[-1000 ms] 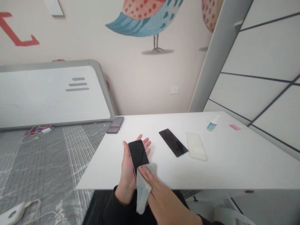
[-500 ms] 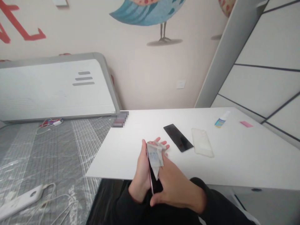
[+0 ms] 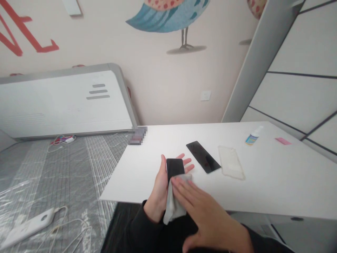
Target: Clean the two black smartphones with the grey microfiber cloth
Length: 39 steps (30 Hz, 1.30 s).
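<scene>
A dark-screened phone (image 3: pixel 174 167) lies in my left hand (image 3: pixel 158 186), its screen turned up and my fingers showing past its far side. My right hand (image 3: pixel 202 211) presses a pale grey cloth (image 3: pixel 172 205) against the lower part of the screen with its fingers laid flat. The cloth hides that lower part and hangs past the phone's near end. Just beyond my left fingertips, a black glass-like panel (image 3: pixel 203 157) rests on the white table (image 3: pixel 131 175). Beside the panel lies a clear phone case (image 3: pixel 231 162).
Toward the table's right end are a small spray bottle (image 3: pixel 253 137) lying tilted and a pink packet (image 3: pixel 283 141). A blurred-out item (image 3: pixel 138 135) sits at the far left corner. On the left, a plastic-covered bed (image 3: pixel 65 175) holds a white power bank (image 3: pixel 30 226) and cables.
My right hand has slid the cloth from the phone's upper end down toward me, uncovering the top of the screen. The phone now faces up more. The view has shifted slightly.
</scene>
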Tool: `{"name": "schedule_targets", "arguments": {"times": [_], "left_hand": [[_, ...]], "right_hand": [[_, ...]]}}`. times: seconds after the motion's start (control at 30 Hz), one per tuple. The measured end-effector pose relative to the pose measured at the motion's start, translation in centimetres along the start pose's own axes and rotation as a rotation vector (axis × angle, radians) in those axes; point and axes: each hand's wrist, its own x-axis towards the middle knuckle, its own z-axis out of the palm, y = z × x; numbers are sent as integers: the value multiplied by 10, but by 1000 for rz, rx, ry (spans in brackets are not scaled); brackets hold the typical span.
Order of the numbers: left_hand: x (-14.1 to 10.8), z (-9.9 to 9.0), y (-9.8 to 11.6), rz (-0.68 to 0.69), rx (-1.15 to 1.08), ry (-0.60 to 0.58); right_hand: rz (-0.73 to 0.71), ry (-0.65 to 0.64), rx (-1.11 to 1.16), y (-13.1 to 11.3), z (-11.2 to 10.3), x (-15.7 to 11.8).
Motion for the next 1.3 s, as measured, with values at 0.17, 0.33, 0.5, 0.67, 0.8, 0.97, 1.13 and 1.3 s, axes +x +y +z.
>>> {"name": "schedule_targets", "arguments": {"times": [0.17,0.33,0.5,0.67,0.8,0.97,1.13,1.3], "left_hand": [[-3,-7,-1,-95,0,-16],[1,-8,3,-101,-48,9],[5,-5,4,-12,-48,45],[1,1,4,1,-29,29],[-2,4,0,36,10,44],[-4,5,1,45,20,14],[-14,4,-1,59,-22,92],[-16,8,0,156,19,136]], "right_hand": [[-61,-2,36,5,-4,-1],[12,4,9,11,-6,-2],[-54,-22,27,11,-8,2],[-18,44,8,8,-4,-3],[-37,28,12,4,-2,-2],[-41,83,-32,-8,-4,12],[29,127,-23,-12,-7,14],[-7,248,-69,-19,11,9]]}}
